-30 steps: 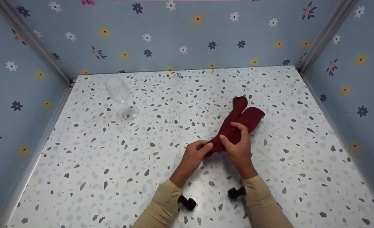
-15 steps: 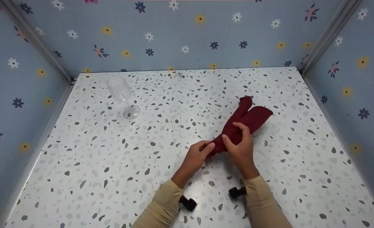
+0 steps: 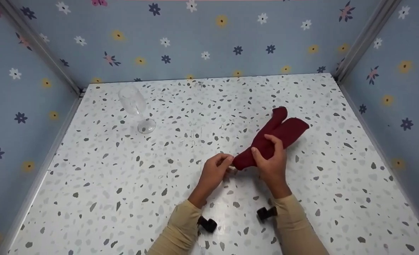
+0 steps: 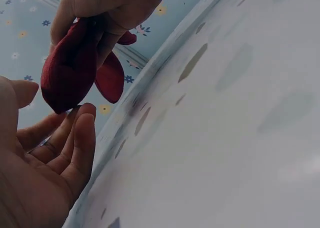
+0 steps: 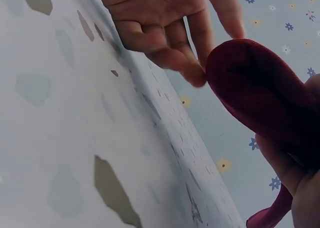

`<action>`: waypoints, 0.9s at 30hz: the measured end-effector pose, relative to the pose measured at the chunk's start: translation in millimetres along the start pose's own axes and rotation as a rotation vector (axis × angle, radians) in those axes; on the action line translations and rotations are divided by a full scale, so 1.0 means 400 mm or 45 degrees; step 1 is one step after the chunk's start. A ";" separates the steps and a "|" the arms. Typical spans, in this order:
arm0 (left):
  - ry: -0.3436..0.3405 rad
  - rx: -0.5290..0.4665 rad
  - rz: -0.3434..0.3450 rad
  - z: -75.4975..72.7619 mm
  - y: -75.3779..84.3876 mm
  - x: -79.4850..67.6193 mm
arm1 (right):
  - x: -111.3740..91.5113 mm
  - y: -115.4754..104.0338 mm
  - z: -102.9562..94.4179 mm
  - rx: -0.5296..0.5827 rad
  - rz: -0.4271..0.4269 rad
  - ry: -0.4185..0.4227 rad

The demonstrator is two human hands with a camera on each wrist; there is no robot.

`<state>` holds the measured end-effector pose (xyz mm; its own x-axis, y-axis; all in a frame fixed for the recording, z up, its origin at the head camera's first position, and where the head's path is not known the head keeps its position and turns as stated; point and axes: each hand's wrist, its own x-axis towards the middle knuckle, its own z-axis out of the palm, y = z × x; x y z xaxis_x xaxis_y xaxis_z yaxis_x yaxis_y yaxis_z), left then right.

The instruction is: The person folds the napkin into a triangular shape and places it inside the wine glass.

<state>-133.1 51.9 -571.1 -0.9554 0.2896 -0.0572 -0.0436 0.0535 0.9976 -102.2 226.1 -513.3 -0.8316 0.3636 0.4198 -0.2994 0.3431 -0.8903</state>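
Observation:
A dark red cloth napkin (image 3: 266,141), rolled narrow at its near end, spreads into two rounded flaps at its far end. My right hand (image 3: 273,166) grips its middle, thumb on top and fingers around the far side. At the rolled near end is my left hand (image 3: 213,173), its fingertips right at the cloth's tip. In the left wrist view, the left thumb and fingers (image 4: 82,133) stand apart, loosely bent, just below the napkin (image 4: 70,78). The right wrist view shows the rounded, tucked end of the napkin (image 5: 250,83) up close.
A clear stemmed glass (image 3: 133,102) stands upright at the back left of the speckled white table (image 3: 124,212). Blue flower-patterned panels (image 3: 195,35) wall in the back and both sides. Black wrist mounts (image 3: 207,225) jut inward from the sleeves.
The left hand has let go of the napkin's near end and drawn slightly left. The right hand has carried the napkin a little to the right, and its near end now looks rounded.

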 end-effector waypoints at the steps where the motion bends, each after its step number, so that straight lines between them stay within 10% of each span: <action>1: 0.009 -0.009 -0.001 -0.005 -0.001 0.002 | 0.001 0.001 -0.001 0.002 0.017 0.006; 20: 0.249 -0.076 0.033 -0.102 -0.012 0.039 | 0.000 0.017 -0.001 0.016 0.026 -0.020; 27: 0.214 -0.081 0.022 -0.141 -0.007 0.042 | -0.007 0.008 0.007 0.017 0.033 -0.034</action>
<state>-165.4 2.9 -572.5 -0.9913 0.1260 -0.0380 -0.0398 -0.0122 0.9991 -102.3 223.7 -518.0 -0.8513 0.3492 0.3916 -0.2834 0.3219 -0.9033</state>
